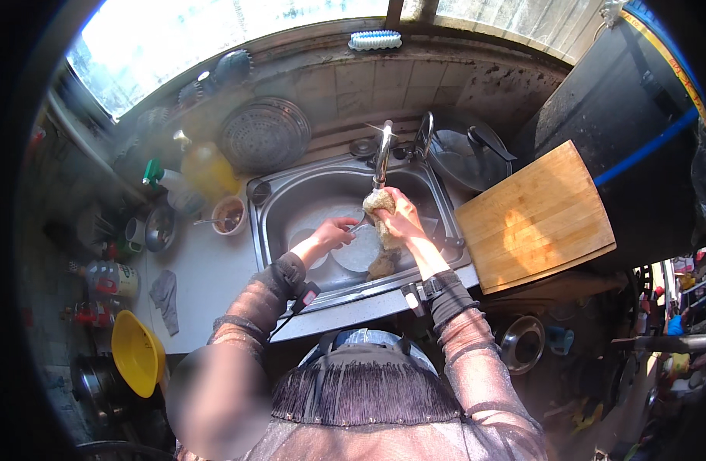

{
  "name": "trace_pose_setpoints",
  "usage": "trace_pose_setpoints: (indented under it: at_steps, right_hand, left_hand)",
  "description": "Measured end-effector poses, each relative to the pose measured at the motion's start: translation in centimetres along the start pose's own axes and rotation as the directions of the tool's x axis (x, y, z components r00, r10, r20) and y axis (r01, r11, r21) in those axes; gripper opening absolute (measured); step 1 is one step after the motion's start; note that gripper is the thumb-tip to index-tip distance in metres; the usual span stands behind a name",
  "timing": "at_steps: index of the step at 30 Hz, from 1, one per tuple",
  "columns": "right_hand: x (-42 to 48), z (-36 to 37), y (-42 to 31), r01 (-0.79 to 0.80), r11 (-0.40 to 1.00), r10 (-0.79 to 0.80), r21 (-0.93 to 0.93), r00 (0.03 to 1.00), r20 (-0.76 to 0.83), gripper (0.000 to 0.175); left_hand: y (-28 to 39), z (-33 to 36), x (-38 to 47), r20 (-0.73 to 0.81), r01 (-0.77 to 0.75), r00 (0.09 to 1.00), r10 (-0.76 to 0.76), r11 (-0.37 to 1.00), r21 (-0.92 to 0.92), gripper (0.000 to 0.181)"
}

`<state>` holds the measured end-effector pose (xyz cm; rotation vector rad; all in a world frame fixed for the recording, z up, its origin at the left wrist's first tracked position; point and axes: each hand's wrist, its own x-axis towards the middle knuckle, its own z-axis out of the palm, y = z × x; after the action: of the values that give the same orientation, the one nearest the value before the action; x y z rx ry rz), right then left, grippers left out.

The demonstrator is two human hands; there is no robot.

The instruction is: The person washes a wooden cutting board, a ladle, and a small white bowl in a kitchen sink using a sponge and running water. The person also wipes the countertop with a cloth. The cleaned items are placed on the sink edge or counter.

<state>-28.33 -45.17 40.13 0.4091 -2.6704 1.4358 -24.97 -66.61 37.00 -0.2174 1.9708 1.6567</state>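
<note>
Over the stainless steel sink [289, 216], my left hand [331, 233] grips the thin handle of a metal utensil [360, 223]; its far end is hidden by the cloth. My right hand [400, 216] is shut on a pale, rough scrubbing cloth [379, 201], right under the spout of the chrome faucet [383, 152]. The cloth hangs down from the fingers. Below it, in the basin, lie a round whitish plate or bowl [355, 253] and a brownish clump [381, 265]. A dark handle [453, 242] crosses the sink's right edge.
Right of the sink is a wooden cutting board [537, 222], with a lidded pan [471, 152] behind it. On the left counter stand a bowl with a spoon [230, 216], a spray bottle [177, 184], a yellow liquid bottle [209, 167] and a grey cloth [166, 299]. A yellow basin [135, 354] sits at lower left.
</note>
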Motion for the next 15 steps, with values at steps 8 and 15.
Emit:
trace_pose_setpoints:
  at_steps: [8,15]
  right_hand:
    - [1.6,1.2,5.5,-0.408,0.906,0.414,0.109,0.91,-0.035,0.054]
    - [-0.9,3.1,7.1,-0.557,0.331,0.597,0.761,0.749,0.288,0.042]
  left_hand:
    - [-1.5,-0.9,-0.7,0.017,-0.187,0.982,0.187,0.967,0.174,0.028]
    - [-1.7,-1.7,-0.5,-0.018,-0.151,0.988,0.151,0.989,-0.001,0.033]
